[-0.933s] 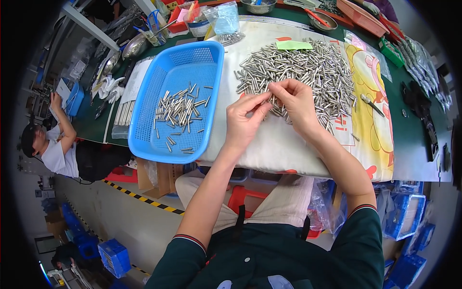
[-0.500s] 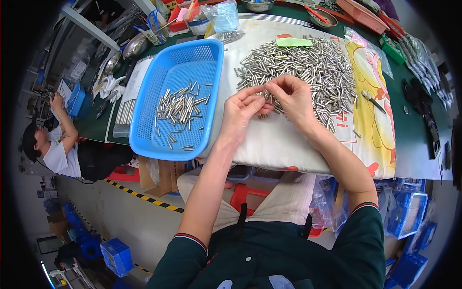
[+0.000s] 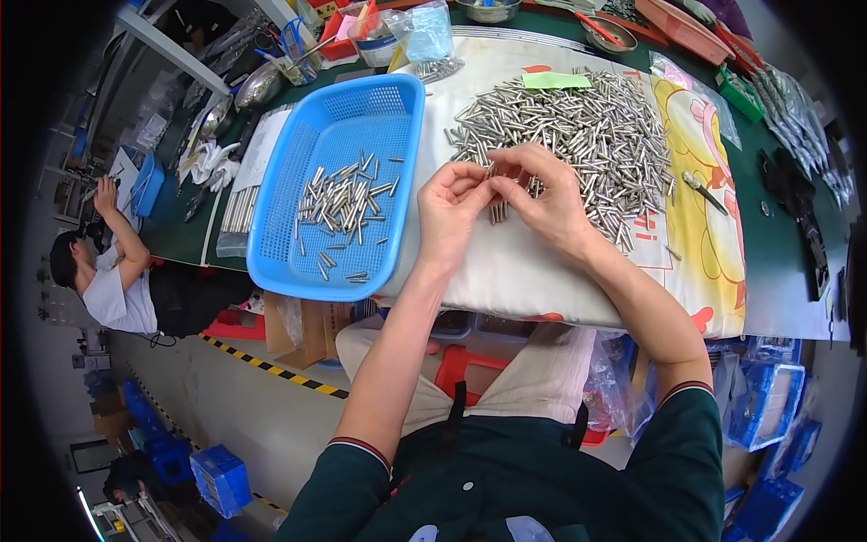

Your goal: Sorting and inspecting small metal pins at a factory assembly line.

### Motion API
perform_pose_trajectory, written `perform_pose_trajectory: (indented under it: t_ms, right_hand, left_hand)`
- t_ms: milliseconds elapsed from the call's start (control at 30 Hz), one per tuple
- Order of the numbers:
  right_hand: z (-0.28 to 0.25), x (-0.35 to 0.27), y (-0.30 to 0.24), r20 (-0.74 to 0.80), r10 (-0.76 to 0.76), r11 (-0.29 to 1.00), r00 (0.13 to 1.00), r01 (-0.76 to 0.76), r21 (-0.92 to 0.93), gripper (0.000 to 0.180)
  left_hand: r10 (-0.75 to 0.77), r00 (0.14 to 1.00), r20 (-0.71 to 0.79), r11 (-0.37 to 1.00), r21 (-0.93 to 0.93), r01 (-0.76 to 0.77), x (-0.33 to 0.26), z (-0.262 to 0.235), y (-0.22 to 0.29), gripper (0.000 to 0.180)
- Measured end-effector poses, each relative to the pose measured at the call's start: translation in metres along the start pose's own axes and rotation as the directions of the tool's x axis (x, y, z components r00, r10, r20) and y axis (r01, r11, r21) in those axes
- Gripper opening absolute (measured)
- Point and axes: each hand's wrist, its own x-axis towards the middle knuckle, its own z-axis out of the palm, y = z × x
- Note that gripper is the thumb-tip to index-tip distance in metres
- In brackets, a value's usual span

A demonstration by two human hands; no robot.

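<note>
A large heap of short, slim metal pins (image 3: 605, 135) lies on the pale printed cloth (image 3: 470, 280) in front of me. Over its near left edge my two hands meet at the fingertips. My left hand (image 3: 452, 212) is closed, thumb and fingers pinched round a metal pin, most of which the fingers hide. Closed in a pinch on the same small spot is my right hand (image 3: 549, 203), its thumb touching the left fingertips. Several pins show just below the fingers; whether they are held or lying on the cloth I cannot tell. Left of my hands stands a blue plastic basket (image 3: 256, 244) holding a smaller pile of pins.
A green paper slip (image 3: 555, 81) lies on the heap. On the cloth's yellow part rests a small dark-handled tool (image 3: 704, 193). Bags, metal bowls and a red tray (image 3: 686, 32) line the far edge. At the left a person in a white shirt (image 3: 117, 294) works.
My fingertips have shifted slightly left and closed closer together. The left fingers, more stretched before, are now curled in. The view has moved a little; basket and heap stay in place.
</note>
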Motion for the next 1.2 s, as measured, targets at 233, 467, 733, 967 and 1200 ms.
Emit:
perform_pose_trajectory:
  t_ms: [233, 467, 733, 967, 1200]
  right_hand:
    - [-0.001, -0.002, 0.001, -0.020, -0.046, 0.999, 0.999, 0.045, -0.019, 0.024]
    - [0.000, 0.000, -0.002, -0.066, -0.097, 0.994, 0.993, 0.094, -0.051, 0.019]
    - [-0.004, 0.000, 0.004, -0.063, -0.013, 1.000, 0.998, 0.012, -0.013, 0.008]
    - [-0.006, 0.002, 0.005, -0.048, 0.020, 0.991, 0.999, -0.013, 0.136, 0.009]
    - [-0.022, 0.008, 0.003, 0.162, 0.020, 0.992, 0.987, 0.001, -0.127, 0.008]
  left_hand:
    - [0.106, 0.994, 0.011, 0.991, 0.086, -0.106, 0.000, 0.004, -0.001, 0.008]
    - [0.116, 0.993, 0.005, 0.992, 0.053, -0.116, 0.000, 0.003, -0.002, 0.009]
    - [0.065, 0.998, 0.005, 0.997, 0.046, -0.065, 0.000, 0.007, 0.001, 0.011]
    - [-0.030, 0.996, 0.084, 0.990, 0.138, 0.018, -0.017, 0.005, 0.019, 0.015]
    - [0.514, 0.783, 0.349, 0.265, 0.804, -0.532, -0.062, 0.014, 0.109, 0.015]
